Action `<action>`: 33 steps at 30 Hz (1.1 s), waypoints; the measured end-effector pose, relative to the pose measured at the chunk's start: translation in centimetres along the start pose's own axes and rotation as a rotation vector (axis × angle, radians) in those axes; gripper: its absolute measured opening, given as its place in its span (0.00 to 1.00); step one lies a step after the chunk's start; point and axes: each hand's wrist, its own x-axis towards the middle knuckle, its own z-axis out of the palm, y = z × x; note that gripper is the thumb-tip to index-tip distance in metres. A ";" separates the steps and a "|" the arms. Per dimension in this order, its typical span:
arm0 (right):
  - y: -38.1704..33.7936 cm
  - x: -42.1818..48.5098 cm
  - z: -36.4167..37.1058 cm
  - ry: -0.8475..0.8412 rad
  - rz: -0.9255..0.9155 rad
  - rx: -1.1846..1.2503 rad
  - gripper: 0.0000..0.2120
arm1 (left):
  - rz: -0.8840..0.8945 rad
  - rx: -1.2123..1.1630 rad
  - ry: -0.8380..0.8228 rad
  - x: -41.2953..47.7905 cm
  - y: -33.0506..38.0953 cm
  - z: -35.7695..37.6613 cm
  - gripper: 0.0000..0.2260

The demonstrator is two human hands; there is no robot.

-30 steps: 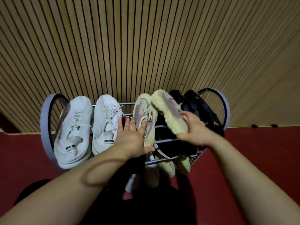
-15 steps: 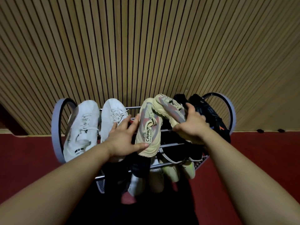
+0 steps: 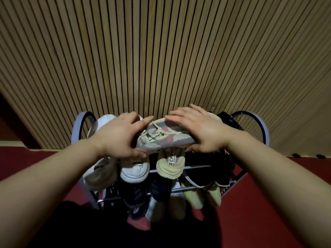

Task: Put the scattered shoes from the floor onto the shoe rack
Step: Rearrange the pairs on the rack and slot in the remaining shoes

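Head view, single frame. At far left I note the grey end hoop of the shoe rack (image 3: 74,132), standing on the red floor (image 3: 268,203) against a slatted wooden wall (image 3: 161,51). Two white shoes (image 3: 133,170) sit side by side on the top tier, heels toward me. My left hand (image 3: 117,137) reaches over them, fingers above and thumb beneath one end of the knit sneaker (image 3: 161,139), gripping it. That sneaker, beige with grey and pink patches and its laces facing me, lies crosswise above the top tier, directly over the matching sneaker (image 3: 170,163), which rests there heel toward me with lettering on its back. I cannot tell whether the two touch. My right hand (image 3: 202,130) holds the other end, fingers laid across the top, thumb under. Black shoes (image 3: 226,120) sit just right of it. On the lower tier, dark shoes (image 3: 136,196) to the left and yellow-soled shoes (image 3: 212,194) to the right.
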 end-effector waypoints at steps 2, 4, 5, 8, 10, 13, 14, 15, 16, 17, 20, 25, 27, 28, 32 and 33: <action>-0.3 1.0 1.8 0.091 0.159 -0.083 0.45 | -0.133 -0.072 -0.039 -1.0 0.1 1.3 0.47; -1.4 1.8 3.5 0.171 0.573 0.101 0.43 | -0.331 -0.158 -0.072 -1.7 0.1 2.7 0.42; -2.3 2.0 4.4 0.163 0.765 0.311 0.43 | -0.417 -0.166 -0.087 -1.8 0.1 3.3 0.39; -5.6 1.9 8.1 -0.049 0.847 0.748 0.47 | -0.538 -0.092 -0.057 -1.5 0.8 4.4 0.35; -7.8 1.5 10.0 -0.138 0.764 0.717 0.51 | -0.553 -0.090 -0.028 -1.0 1.3 4.8 0.36; -8.6 1.3 11.2 -0.030 0.770 0.654 0.49 | -0.515 -0.301 -0.003 -0.8 1.1 5.3 0.42; -8.5 1.3 11.2 0.012 0.769 0.665 0.47 | -0.472 -0.396 -0.017 -0.9 0.8 5.2 0.45; -8.4 1.1 11.2 0.033 0.759 0.656 0.45 | -0.419 -0.477 -0.049 -1.0 0.4 4.9 0.47; -8.1 0.9 11.2 0.044 0.744 0.635 0.44 | -0.368 -0.527 -0.099 -1.2 0.0 4.6 0.48; -7.7 0.6 11.4 0.054 0.733 0.611 0.44 | -0.320 -0.540 -0.146 -1.3 -0.5 4.5 0.48; -6.0 -0.8 11.6 0.047 0.713 0.522 0.44 | -0.207 -0.554 -0.211 -1.4 -1.0 4.3 0.45; -3.8 -3.3 11.8 0.061 0.775 0.510 0.44 | -0.083 -0.522 -0.100 -0.2 2.3 3.3 0.38; -3.5 -3.5 11.9 0.061 0.749 0.511 0.45 | -0.134 -0.444 -0.038 0.5 4.9 3.7 0.39; -3.4 -3.5 11.9 0.069 0.740 0.514 0.45 | -0.179 -0.389 -0.012 0.9 6.3 4.0 0.39; -2.6 -3.9 11.6 0.056 0.691 0.530 0.46 | -0.211 -0.161 -0.090 1.9 11.0 5.9 0.41; -2.4 -4.1 11.5 0.035 0.678 0.523 0.46 | -0.192 -0.128 -0.145 1.9 11.8 6.3 0.44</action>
